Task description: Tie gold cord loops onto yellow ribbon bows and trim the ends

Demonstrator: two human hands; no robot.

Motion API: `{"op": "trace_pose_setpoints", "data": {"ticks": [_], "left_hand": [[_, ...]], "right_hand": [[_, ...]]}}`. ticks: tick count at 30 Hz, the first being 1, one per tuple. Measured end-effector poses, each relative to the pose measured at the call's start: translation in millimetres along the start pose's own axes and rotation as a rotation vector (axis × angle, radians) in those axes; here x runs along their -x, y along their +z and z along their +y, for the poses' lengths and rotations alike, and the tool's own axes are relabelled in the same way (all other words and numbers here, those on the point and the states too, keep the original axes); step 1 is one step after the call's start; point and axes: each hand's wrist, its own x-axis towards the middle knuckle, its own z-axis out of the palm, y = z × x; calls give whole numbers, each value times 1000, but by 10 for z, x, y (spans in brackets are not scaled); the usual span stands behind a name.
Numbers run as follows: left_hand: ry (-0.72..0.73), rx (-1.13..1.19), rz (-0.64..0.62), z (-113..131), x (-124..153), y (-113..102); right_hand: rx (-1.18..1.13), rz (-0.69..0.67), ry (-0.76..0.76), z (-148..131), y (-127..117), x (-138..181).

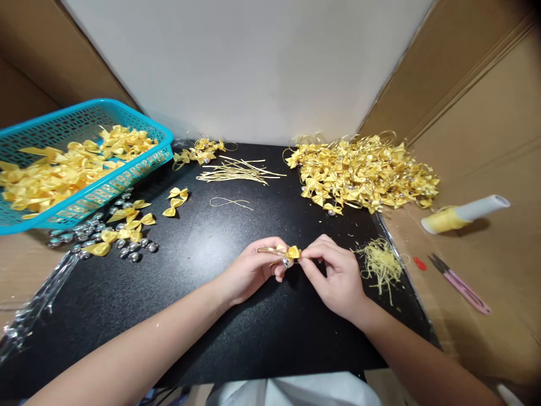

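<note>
Near the front middle of the black table, my left hand [257, 265] grips a yellow ribbon bow [294, 252] with a silver bell [288, 262] and a loop of gold cord [269, 250]. My right hand [332, 268] is pinched at the right side of the bow; what lies between its thumb and finger is too small to make out. Beyond the hands, one twisted gold cord [231, 202] lies by itself, with a bundle of straight gold cords [240, 171] behind it.
At left, a blue basket [166, 139] holds yellow bows, with silver bells [134, 247] and loose bows [127, 213] beside it. A heap of belled bows [363, 172] lies back right. Thread scraps [382, 262], pink-handled snips [467, 290] and a thread-wound tube [482, 208] are at right.
</note>
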Motion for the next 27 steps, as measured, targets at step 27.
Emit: {"op": "trace_pose_setpoints", "data": {"ticks": [27], "left_hand": [[56,-127,87,-24,-7,24]], "right_hand": [[122,-83,-21,-52,-31,-28]]}}
